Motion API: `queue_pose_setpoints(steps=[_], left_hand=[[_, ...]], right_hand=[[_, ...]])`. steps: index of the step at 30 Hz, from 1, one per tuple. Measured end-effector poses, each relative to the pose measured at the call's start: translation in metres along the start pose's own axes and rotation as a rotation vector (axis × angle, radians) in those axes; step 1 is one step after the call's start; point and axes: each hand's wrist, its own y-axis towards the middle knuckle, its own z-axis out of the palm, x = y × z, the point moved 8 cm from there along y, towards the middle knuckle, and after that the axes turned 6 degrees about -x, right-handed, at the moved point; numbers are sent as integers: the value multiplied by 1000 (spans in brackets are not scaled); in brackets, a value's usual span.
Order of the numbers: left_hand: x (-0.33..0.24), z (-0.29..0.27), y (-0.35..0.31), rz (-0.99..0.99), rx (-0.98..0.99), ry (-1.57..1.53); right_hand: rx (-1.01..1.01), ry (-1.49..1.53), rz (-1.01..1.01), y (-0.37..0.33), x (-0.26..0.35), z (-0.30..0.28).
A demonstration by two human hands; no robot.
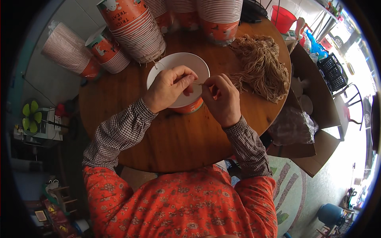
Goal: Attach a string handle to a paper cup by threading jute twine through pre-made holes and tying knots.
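Observation:
An orange paper bucket (191,108) with a white inside stands upright on the round wooden table, its mouth facing me. Over that mouth, my left hand (168,88) is closed, thumb and forefinger pinching a thin tan cord (197,83). The same cord runs a short way to my right hand (222,101), whose fingers are also closed on it. A loop of cord (158,64) shows at the bucket's far left rim. Whether the cord is fixed to the bucket there, I cannot tell. To the right lies a loose heap of tan cords (262,65).
Tall stacks of nested orange buckets (137,33) line the table's far side, several in clear plastic. An open cardboard box (317,95) with a plastic bag (293,127) stands off the table's right edge. A green fan (31,116) is at the left.

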Motion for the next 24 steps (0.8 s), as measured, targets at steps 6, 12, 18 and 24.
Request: queue_pose_setpoints(steps=[6, 12, 18, 24], left_hand=[[10, 7, -5, -263, 139, 56], [-20, 4, -3, 214, -28, 288], [-11, 1, 4, 30, -4, 401], [16, 10, 7, -218, 152, 35]], right_hand=[[-52, 14, 27, -4, -4, -3], [-38, 21, 58, -2, -3, -3], [-43, 34, 51, -6, -2, -5], [-19, 38, -3, -6, 2, -5]])
